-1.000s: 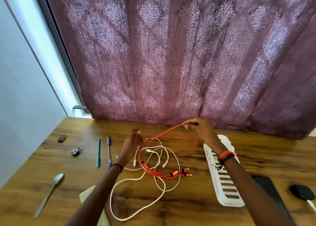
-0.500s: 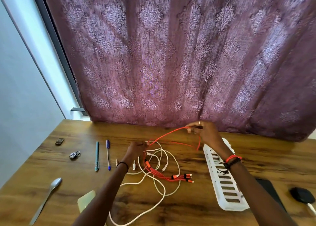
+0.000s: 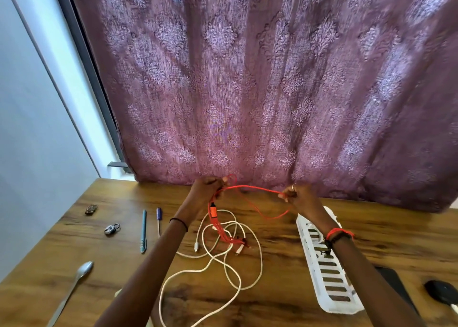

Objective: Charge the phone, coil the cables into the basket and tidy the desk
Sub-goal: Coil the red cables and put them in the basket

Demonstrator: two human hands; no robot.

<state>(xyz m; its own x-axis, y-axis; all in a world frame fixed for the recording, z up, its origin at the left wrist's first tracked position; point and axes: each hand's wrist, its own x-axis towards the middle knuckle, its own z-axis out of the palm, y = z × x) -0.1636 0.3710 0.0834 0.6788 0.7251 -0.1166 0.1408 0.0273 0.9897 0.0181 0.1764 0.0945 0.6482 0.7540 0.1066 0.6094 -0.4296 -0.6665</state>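
Both hands are raised above the wooden desk (image 3: 272, 299), with a red cable (image 3: 255, 188) stretched between them. My left hand (image 3: 207, 190) grips one part of it, and from there the cable's orange plug and several ends hang down toward the desk. My right hand (image 3: 296, 195) pinches the cable farther right, where a slack loop droops below. A white cable (image 3: 238, 264) lies in loose tangled loops on the desk under the hands. The white slotted basket (image 3: 329, 274) lies to the right, partly behind my right forearm.
Two pens (image 3: 143, 230) lie left of the cables, with a small keyring (image 3: 111, 229) and a small dark object (image 3: 91, 209) farther left. A spoon (image 3: 71, 287) sits near the front left edge. A dark phone (image 3: 394, 284) and black charger (image 3: 441, 294) are at right. A purple curtain hangs behind.
My left hand rose from the desk and took hold of the red cable, lifting its plug ends off the white cable. My right hand moved right, drawing the cable taut.
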